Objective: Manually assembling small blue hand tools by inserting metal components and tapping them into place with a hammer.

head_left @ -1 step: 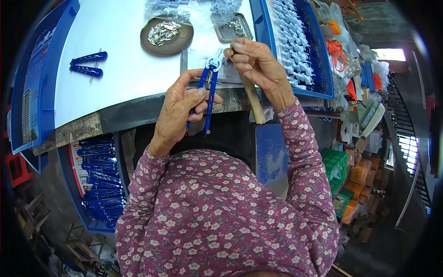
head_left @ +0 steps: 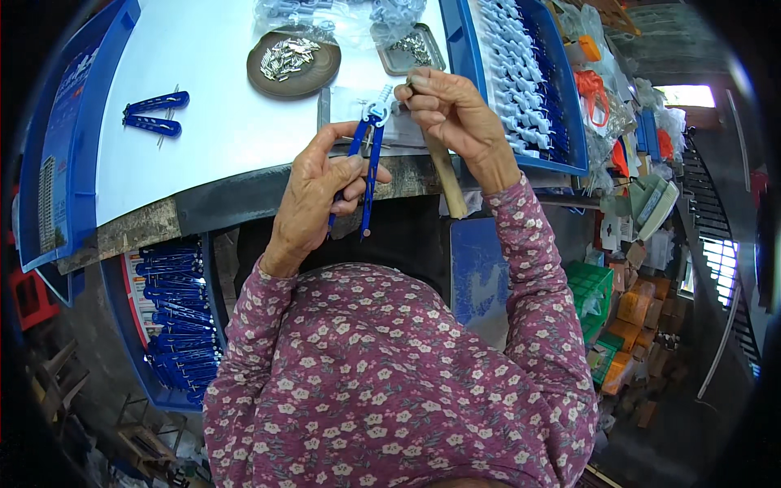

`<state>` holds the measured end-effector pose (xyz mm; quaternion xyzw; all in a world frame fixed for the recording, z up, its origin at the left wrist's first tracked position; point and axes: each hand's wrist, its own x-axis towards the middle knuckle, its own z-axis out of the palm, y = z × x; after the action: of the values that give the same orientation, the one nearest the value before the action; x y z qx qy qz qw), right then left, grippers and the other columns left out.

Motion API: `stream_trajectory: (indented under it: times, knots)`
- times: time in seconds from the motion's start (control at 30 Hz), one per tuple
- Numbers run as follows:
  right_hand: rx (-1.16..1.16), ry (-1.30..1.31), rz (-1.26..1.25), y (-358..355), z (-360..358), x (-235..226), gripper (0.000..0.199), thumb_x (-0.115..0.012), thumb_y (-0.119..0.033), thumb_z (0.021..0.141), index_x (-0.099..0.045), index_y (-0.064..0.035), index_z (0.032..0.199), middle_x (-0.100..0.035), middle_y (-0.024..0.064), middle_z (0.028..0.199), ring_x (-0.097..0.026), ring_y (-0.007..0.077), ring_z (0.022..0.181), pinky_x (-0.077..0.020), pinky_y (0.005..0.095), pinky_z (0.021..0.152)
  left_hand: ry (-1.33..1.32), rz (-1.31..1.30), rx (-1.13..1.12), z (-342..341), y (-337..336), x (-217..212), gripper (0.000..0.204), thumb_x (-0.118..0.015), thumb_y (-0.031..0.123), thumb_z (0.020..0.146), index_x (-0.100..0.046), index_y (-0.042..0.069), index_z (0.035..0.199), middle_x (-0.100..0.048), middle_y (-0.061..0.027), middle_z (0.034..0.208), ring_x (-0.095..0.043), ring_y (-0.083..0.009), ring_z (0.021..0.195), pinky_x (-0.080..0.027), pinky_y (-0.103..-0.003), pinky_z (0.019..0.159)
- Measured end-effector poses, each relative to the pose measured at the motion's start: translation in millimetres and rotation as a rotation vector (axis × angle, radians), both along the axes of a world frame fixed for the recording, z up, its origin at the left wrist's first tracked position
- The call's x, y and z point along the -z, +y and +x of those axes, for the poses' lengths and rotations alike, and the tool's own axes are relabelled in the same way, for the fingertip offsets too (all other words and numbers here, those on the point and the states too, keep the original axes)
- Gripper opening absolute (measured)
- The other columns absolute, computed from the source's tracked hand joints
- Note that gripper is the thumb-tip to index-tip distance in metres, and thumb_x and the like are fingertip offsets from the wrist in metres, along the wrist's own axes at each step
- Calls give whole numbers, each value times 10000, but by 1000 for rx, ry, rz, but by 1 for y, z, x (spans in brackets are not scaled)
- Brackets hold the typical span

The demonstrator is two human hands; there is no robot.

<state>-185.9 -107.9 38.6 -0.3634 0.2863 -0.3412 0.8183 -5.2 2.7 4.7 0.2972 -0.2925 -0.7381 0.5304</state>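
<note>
My left hand [head_left: 313, 191] is closed round a blue drawing compass [head_left: 370, 183] with two long legs pointing down toward me. A pale blue joint [head_left: 375, 114] with a ribbed stem tops the compass, just left of my right fingertips. My right hand [head_left: 455, 110] is raised with thumb and fingers pinched together; a small dark bit shows between them, too small to name. Below that hand a wooden handle [head_left: 446, 179] slants over the table edge, its upper end hidden. Further left on the white tabletop lie two blue leg pieces [head_left: 154, 114] with thin metal pins.
A round brown dish [head_left: 260, 80] holds small metal parts, and a metal tray [head_left: 394, 58] holds more. Plastic bags [head_left: 325, 18] lie behind. A blue bin [head_left: 579, 163] of pale blue pieces stands right; another blue bin [head_left: 173, 398], full of blue compasses, sits below the table's left.
</note>
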Motion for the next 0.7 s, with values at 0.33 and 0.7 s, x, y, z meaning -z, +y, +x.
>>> stream_trajectory:
  times: [0.33, 0.7]
  knots:
    - [7, -89, 53, 4, -3, -1, 166, -468, -15, 873, -466, 66, 1018, -491, 166, 904, -332, 22, 535, -330, 124, 460, 24, -18, 1, 0, 1, 2, 310, -447, 94, 884, -379, -10, 1168, -602, -143, 810, -364, 2, 531, -286, -111, 409]
    - [-2, 718, -785, 37, 16, -19, 134, -534, -28, 808, -632, 4, 894, -590, 24, 777, -482, 40, 599, -393, 165, 525, -56, -39, 16, -1, 2, 5, 342, -451, 106, 898, -363, -1, 1211, -608, -167, 840, -368, -8, 533, -280, -117, 417]
